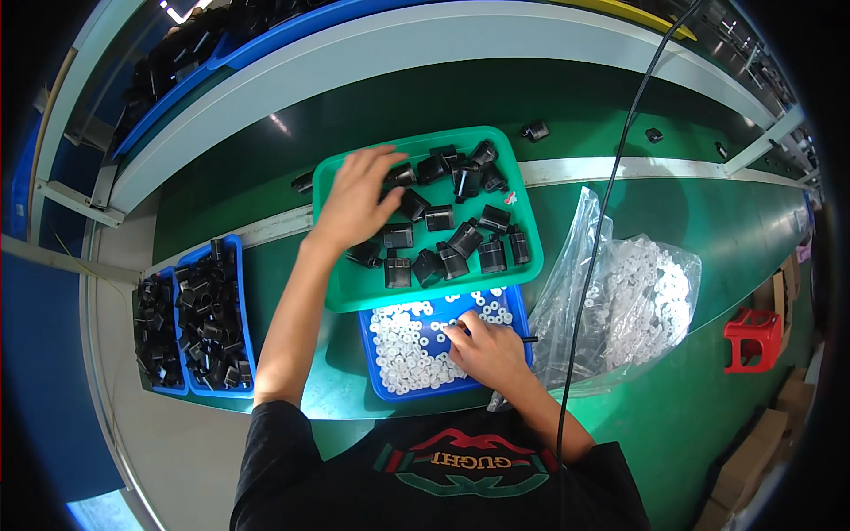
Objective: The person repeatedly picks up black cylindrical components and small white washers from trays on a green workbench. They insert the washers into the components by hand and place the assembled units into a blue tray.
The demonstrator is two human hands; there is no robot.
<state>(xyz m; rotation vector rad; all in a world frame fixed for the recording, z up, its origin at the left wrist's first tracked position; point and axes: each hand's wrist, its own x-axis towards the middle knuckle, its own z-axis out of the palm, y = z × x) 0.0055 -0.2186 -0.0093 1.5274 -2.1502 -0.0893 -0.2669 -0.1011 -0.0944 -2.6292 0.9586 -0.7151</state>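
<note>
Green work surface (726,221) spreads under both hands. Held out with fingers spread and thumb well apart, the left hand (359,195) is over the left side of the green tray (345,279), beside the black parts (440,218) lying in it; whether it touches one, I cannot tell. Low over the blue tray (452,310) of white rings (403,354), the right hand (487,350) has thumb and forefinger close together. A dark rod (529,339) shows beside it (its grip is hidden). The green tray overlaps the blue one's far edge, so a push could shift it and scatter rings. Farther right, a sleeve or elbow could catch the hanging cable (620,150) or drag the plastic bag (651,301), spilling its rings.
</note>
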